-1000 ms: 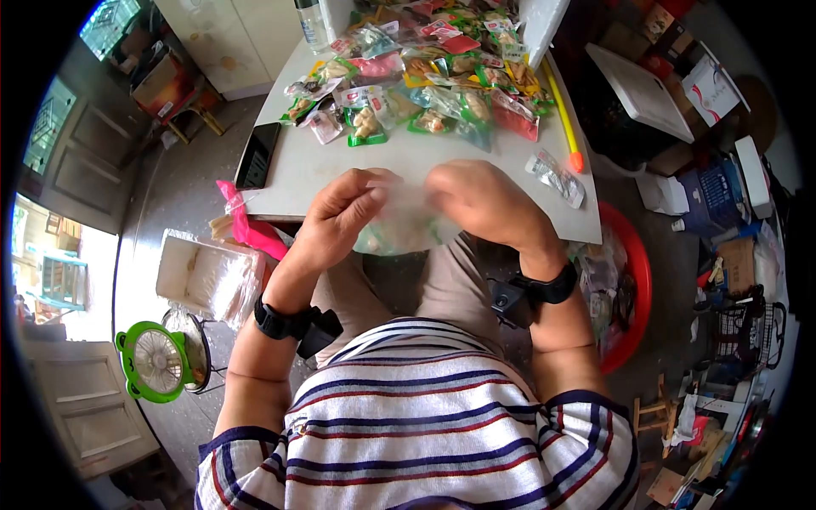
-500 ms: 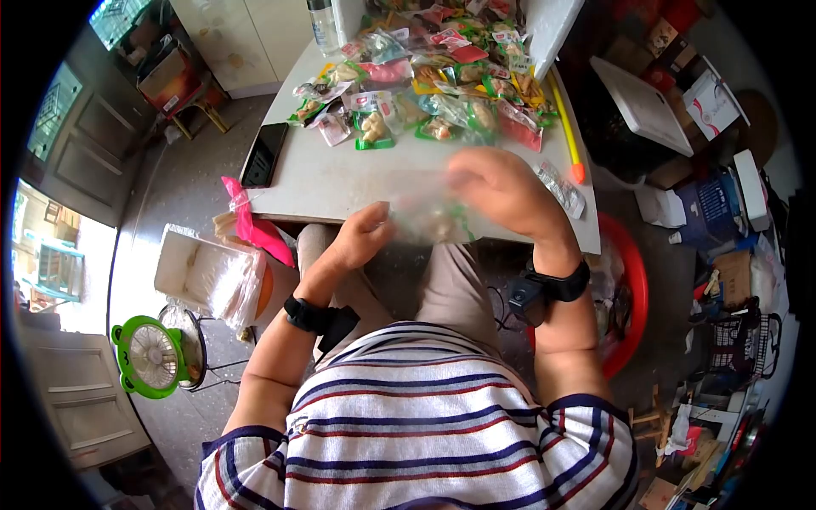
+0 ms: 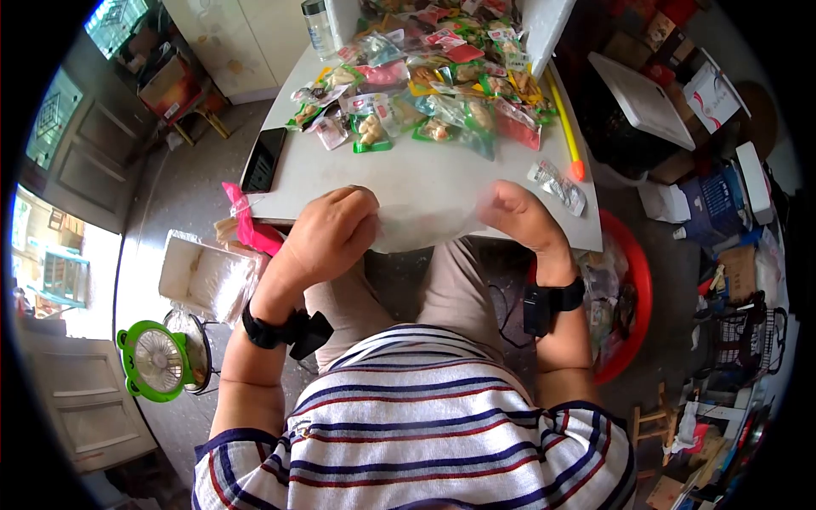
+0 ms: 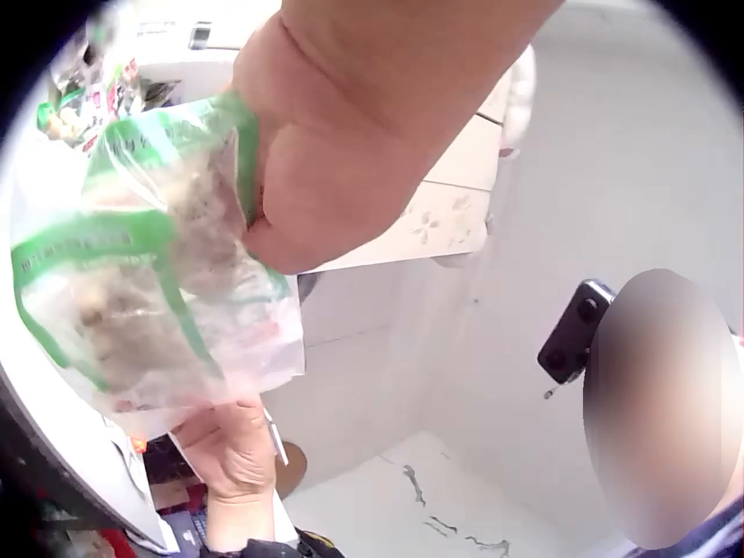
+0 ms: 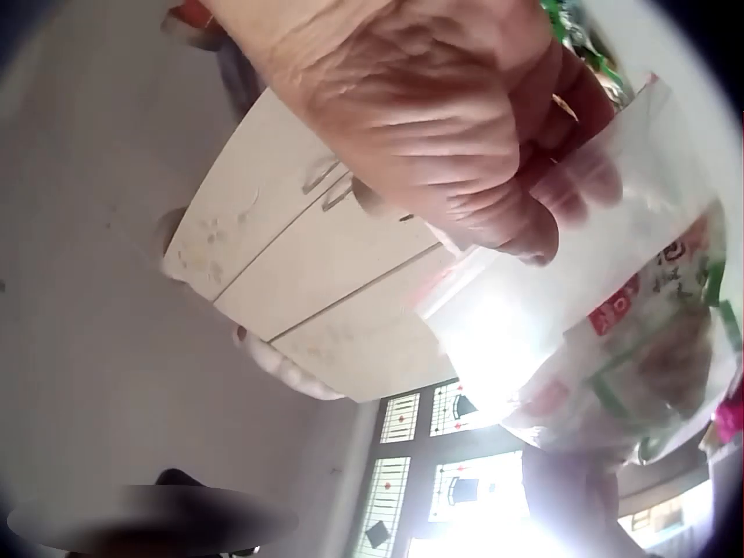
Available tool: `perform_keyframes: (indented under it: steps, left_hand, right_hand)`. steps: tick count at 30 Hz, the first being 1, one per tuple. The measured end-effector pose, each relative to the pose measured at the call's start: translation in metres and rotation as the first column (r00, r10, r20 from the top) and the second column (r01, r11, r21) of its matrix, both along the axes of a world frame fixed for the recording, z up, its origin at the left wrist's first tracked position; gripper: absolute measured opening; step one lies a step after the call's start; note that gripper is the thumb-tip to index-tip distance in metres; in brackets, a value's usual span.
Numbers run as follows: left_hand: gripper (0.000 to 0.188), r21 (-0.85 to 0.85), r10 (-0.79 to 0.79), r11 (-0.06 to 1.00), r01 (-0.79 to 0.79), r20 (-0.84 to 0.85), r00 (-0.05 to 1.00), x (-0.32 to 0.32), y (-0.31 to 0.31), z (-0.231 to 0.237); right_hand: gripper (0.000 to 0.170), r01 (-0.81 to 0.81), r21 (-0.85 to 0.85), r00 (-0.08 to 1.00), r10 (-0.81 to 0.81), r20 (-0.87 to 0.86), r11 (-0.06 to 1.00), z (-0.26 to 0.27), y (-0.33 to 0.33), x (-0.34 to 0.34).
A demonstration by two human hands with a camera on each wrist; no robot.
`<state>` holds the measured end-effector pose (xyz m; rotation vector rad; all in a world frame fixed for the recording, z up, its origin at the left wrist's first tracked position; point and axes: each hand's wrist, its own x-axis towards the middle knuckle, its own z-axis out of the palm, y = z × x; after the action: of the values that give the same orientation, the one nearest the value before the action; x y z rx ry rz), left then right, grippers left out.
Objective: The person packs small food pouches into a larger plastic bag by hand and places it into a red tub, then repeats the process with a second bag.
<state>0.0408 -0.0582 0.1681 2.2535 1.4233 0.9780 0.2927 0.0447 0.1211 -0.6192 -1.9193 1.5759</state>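
Observation:
Between the two hands, over the table's front edge, a clear plastic bag [image 3: 425,225] is stretched. Green-edged packets [image 4: 128,291] show inside it in the left wrist view. The left hand [image 3: 333,234] grips the bag's left end with curled fingers. At the other end, the right hand [image 3: 523,217] pinches the bag's edge; its thumb and fingers [image 5: 541,227] lie on the clear film in the right wrist view. Behind the hands, many small food packets [image 3: 370,132] are heaped on the white table [image 3: 323,174].
A black phone [image 3: 263,161] lies at the table's left edge. On the right are a silver packet [image 3: 557,187] and a yellow stick [image 3: 563,119]. A red tub [image 3: 633,314] stands below right; a white foam box [image 3: 189,270] and a green fan [image 3: 155,360] are at left.
The left hand has moved up since half a second ago, and the right hand has come down and slightly right. The bag now spans the gap between them more levelly.

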Motion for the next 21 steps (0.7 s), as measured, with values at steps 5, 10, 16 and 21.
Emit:
perform_keyframes:
  steps: [5, 10, 16, 21]
  left_hand:
    - [0.011, -0.309, 0.073, 0.951, -0.027, 0.139, 0.988, -0.010, 0.007, -0.013]
    - [0.014, -0.543, 0.131, 0.830, 0.129, 0.415, 0.900, -0.016, 0.008, -0.055]
    - [0.019, -0.420, 0.044, 0.891, 0.175, 0.462, 0.886, -0.002, -0.002, -0.067]
    - [0.023, -0.593, 0.106, 0.790, 0.155, 0.381, 0.919, 0.007, -0.007, -0.076]
  right_hand:
    - [0.007, 0.057, -0.037, 0.997, -0.059, -0.039, 0.998, -0.003, -0.008, 0.001]
    - [0.007, 0.105, 0.053, 0.994, -0.103, -0.039, 0.993, 0.020, -0.020, 0.003]
    - [0.010, 0.008, 0.449, 0.993, -0.061, 0.104, 0.894, 0.059, -0.044, 0.006]
    - [0.011, -0.016, 0.427, 0.994, -0.034, 0.108, 0.904, 0.042, -0.042, 0.011]
